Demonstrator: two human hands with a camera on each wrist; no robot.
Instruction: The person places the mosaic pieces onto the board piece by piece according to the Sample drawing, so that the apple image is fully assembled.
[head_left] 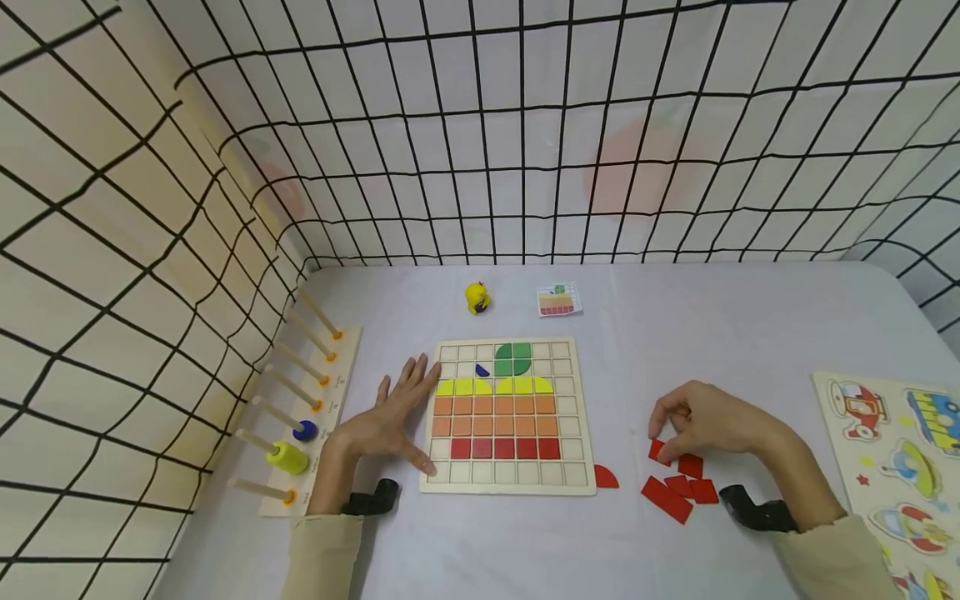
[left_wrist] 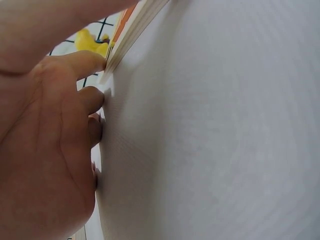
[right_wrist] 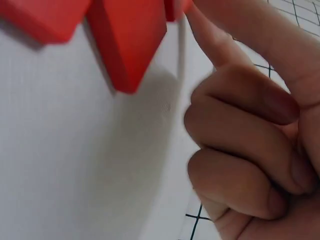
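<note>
A pale wooden grid board (head_left: 510,475) lies on the white tabletop, filled in part with coloured tiles. Rows of red squares (head_left: 505,448), orange squares (head_left: 483,417) and rounded yellow tiles (head_left: 483,387) run across it, with green quarter-circles (head_left: 513,359) and a small blue piece (head_left: 482,370) above. My left hand (head_left: 386,425) rests along the board's left edge, fingers spread, thumb at the near corner. Over a group of loose red tiles (head_left: 666,500) at the right, my right hand (head_left: 705,421) pinches a red square tile (head_left: 657,450) between thumb and index finger; its other fingers are curled.
A red half-round piece (head_left: 606,477) lies beside the board's near right corner. Behind the board are a yellow toy duck (head_left: 477,297) and a small pattern card (head_left: 558,300). A peg stand (head_left: 341,367) is at left, a picture puzzle board (head_left: 840,417) at right. Black netting encloses the table.
</note>
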